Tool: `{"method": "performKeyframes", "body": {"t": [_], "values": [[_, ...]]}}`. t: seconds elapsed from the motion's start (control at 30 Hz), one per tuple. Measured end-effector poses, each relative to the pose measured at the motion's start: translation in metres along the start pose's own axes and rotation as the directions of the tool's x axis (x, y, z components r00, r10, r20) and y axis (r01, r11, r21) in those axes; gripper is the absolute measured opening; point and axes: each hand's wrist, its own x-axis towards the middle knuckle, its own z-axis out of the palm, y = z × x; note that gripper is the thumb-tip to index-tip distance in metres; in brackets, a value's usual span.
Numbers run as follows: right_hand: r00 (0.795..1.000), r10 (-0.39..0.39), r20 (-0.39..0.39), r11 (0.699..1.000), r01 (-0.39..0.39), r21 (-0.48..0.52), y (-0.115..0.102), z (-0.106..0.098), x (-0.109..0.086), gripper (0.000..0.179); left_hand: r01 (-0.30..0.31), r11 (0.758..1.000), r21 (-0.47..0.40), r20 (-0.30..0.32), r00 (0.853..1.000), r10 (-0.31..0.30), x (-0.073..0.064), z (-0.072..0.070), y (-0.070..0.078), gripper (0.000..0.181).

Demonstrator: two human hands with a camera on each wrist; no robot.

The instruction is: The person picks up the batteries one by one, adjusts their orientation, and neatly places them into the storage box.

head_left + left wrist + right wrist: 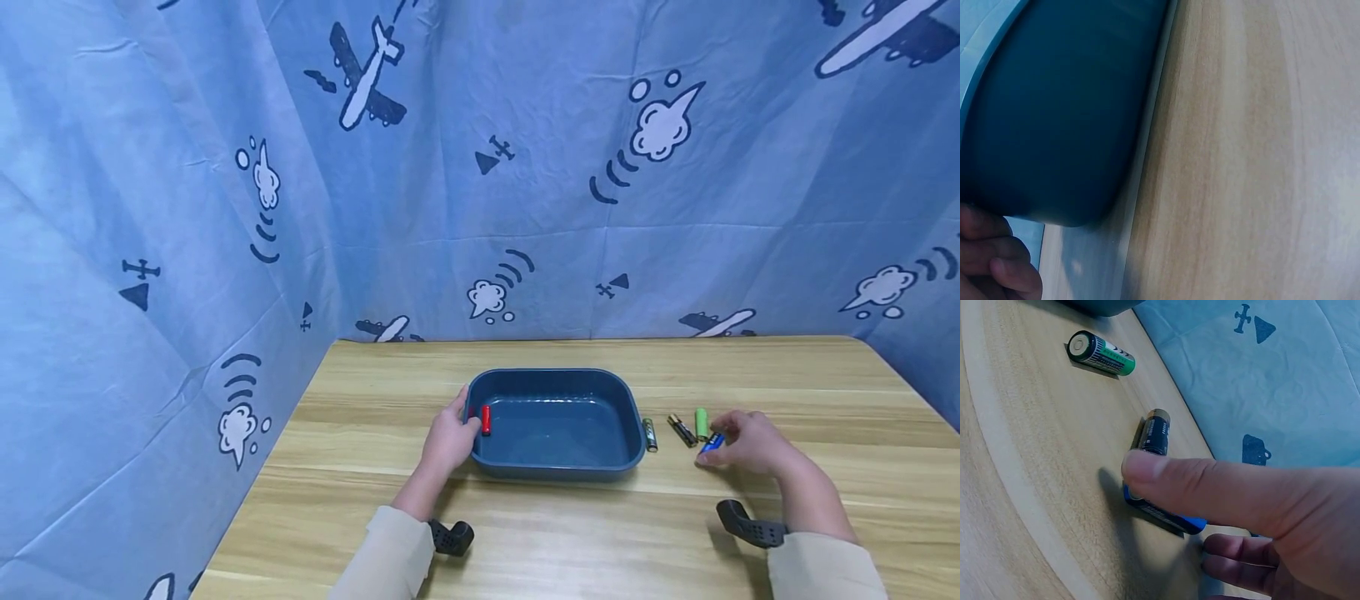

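Observation:
A dark blue plastic bin (551,471) stands on the table. My left hand (448,437) grips its left end, thumb over the rim; curled fingers (1013,275) show beside the bin in the left wrist view. Inside, a red battery (486,420) lies near that end, with more red partly hidden by the hand. To the right of the bin, my right hand (750,442) pinches a blue battery (712,443) between thumb and fingers, low at the tabletop. Close by lie a green battery (701,424), a black and gold battery (682,431) and a dark green battery (1102,354).
The wood-grain table (585,542) reaches back to a blue curtain (555,192) printed with planes and clouds, which also hangs along the left and right sides. A black wrist mount (750,527) sits below the right hand, another (452,537) below the left.

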Motion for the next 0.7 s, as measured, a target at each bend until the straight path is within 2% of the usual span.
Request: {"method": "performKeyframes", "body": {"t": [0.47, 0.7], "values": [[1.000, 0.017, -0.011, 0.999, -0.017, -0.043, -0.0027, 0.0018, -0.0009, 0.077, -0.006, 1.000, 0.000, -0.001, 1.000, 0.006, 0.0001, 0.0001, -0.0004, 0.059], [1.000, 0.014, 0.015, 0.999, -0.014, -0.032, -0.0014, 0.0003, -0.0006, 0.080, -0.006, 1.000, 0.002, -0.002, 1.000, 0.006, 0.0003, -0.0001, 0.0002, 0.059]]}}
